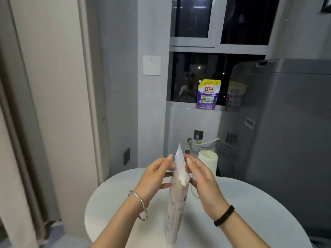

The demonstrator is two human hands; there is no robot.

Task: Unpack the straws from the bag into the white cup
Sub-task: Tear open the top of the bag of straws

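Observation:
A long, pale pink plastic bag of straws (176, 203) stands upright over the round white table (250, 212), its thin top edge pointing up. My left hand (155, 178) pinches the bag's upper left side, and my right hand (202, 178) pinches its upper right side. The straws inside are not clearly visible. The white cup (208, 162) stands at the table's far edge, just behind and to the right of my right hand, its mouth facing up.
A grey washing machine (286, 122) stands close on the right. A purple detergent pouch (207, 94) sits on the window sill behind. A wall and curtain lie to the left; water fittings and a hose are on the wall behind the cup.

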